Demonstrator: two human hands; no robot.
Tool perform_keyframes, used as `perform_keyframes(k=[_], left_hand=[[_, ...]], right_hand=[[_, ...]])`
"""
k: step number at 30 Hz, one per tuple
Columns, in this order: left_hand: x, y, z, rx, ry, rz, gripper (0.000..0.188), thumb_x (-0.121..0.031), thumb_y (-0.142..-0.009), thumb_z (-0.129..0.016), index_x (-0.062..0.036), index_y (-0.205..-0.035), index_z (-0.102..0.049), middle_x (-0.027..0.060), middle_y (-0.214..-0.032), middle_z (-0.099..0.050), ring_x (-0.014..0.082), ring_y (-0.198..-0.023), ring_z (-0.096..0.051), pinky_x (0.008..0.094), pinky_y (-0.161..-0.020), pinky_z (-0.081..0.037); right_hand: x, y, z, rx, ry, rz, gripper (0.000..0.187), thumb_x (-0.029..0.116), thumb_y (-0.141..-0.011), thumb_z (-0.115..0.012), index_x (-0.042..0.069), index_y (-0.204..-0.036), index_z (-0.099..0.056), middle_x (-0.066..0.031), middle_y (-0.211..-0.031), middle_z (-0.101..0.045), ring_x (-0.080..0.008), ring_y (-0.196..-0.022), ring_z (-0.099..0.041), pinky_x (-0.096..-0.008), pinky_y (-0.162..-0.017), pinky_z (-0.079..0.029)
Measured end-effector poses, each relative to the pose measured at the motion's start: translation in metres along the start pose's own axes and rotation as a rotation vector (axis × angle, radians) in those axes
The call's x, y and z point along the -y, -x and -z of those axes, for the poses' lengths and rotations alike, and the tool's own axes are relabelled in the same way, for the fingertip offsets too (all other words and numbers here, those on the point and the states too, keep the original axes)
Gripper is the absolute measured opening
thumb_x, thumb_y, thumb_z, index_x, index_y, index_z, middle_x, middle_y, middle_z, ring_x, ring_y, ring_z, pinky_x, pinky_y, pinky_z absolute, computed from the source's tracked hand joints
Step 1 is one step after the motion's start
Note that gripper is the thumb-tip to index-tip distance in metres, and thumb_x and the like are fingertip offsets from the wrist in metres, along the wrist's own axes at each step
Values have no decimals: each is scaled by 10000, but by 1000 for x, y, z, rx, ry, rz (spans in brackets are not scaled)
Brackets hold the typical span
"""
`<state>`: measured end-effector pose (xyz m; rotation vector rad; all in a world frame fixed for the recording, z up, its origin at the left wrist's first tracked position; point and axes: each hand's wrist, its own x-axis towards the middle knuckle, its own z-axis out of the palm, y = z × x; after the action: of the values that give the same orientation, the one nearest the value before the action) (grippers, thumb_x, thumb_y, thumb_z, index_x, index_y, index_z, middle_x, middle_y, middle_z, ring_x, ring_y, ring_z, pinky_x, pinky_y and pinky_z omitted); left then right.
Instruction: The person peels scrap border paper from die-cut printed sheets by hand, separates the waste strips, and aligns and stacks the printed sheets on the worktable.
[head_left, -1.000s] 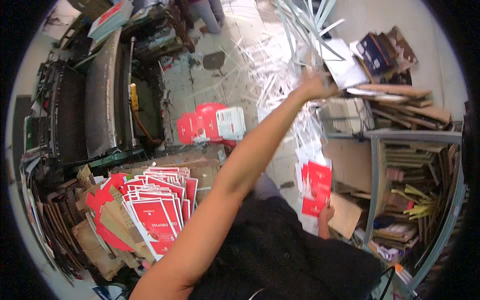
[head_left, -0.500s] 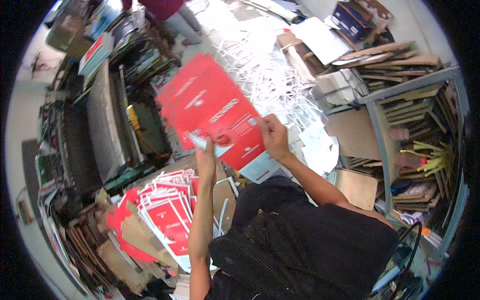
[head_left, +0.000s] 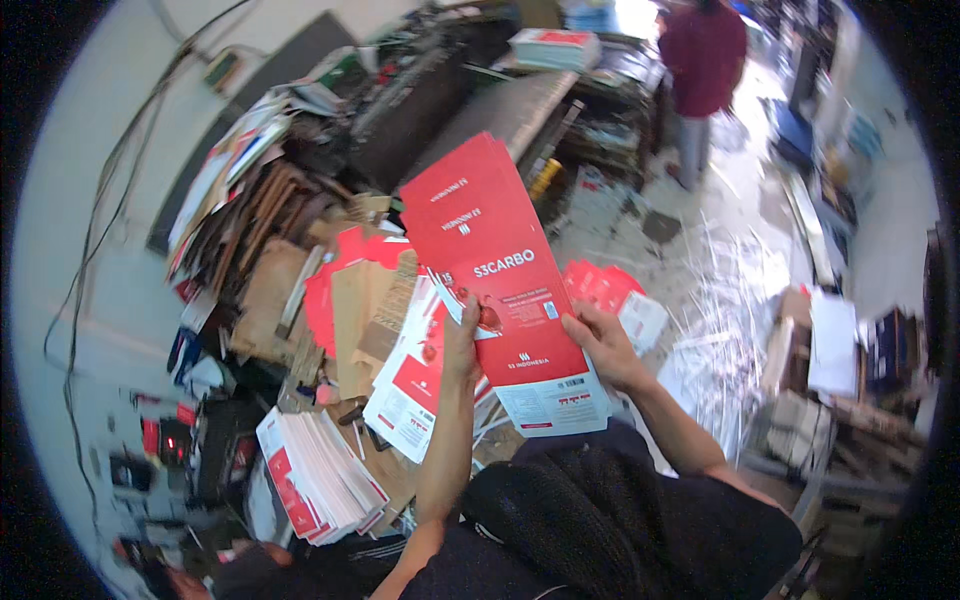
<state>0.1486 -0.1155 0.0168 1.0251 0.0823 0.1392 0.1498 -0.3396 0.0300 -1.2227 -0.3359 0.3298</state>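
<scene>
A sheaf of flat red and white printed cartons [head_left: 470, 225] is held up in front of me by both hands. On its left edge my left hand [head_left: 462, 343] is closed, thumb lying over the front. My right hand [head_left: 608, 348] grips the right edge, with its thumb on the printed face. The sheets lie nearly flush, slightly stepped at the upper left. Below and left of them rests a loose pile of similar cartons [head_left: 405, 395] on the work surface. Nearer me, a thick stack of cartons [head_left: 320, 480] leans in a spread row.
Brown cardboard pieces [head_left: 365, 310] lie left of the pile. More red cartons [head_left: 600, 285] are beyond my right hand. White paper strips [head_left: 720, 330] litter the floor at right. A person in a maroon top [head_left: 703, 60] stands far off. A dark machine [head_left: 460, 110] is behind the sheaf.
The view has swung left, bringing the piles and the thick stack further into sight. The held cartons, fanned out before, now sit more evenly together and more upright in both hands.
</scene>
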Motion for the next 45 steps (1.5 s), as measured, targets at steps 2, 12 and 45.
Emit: perform_keyframes(k=[2, 12, 45], left_hand=[[-14, 11, -4, -128, -71, -128, 292, -270, -919, -590, -71, -1115, -506, 13, -896, -584, 115, -802, -583, 289, -701, -512], [-123, 52, 24, -535, 294, -720, 412, -370, -955, -472, -77, -1244, -489, 65, -1169, -570, 225, -1039, -590, 417, -875, -507], [-46, 184, 227, -830, -831, -385, 341, -158, -806, -712, 24, -1059, -570, 74, -930, -600, 153, -810, -535, 294, -753, -471]], right_hand=[[10, -1, -3, 104, 154, 51, 249, 259, -940, -558, 26, -1020, -589, 8, -880, -597, -75, -845, -536, -253, -751, -437], [-45, -87, -56, 311, -284, -127, 492, 221, -852, -668, -46, -1231, -502, -136, -1129, -623, -198, -994, -614, -370, -865, -513], [-122, -150, -60, 511, 394, -190, 391, 261, -701, -820, 50, -969, -629, -13, -830, -647, -87, -720, -586, -268, -601, -481]])
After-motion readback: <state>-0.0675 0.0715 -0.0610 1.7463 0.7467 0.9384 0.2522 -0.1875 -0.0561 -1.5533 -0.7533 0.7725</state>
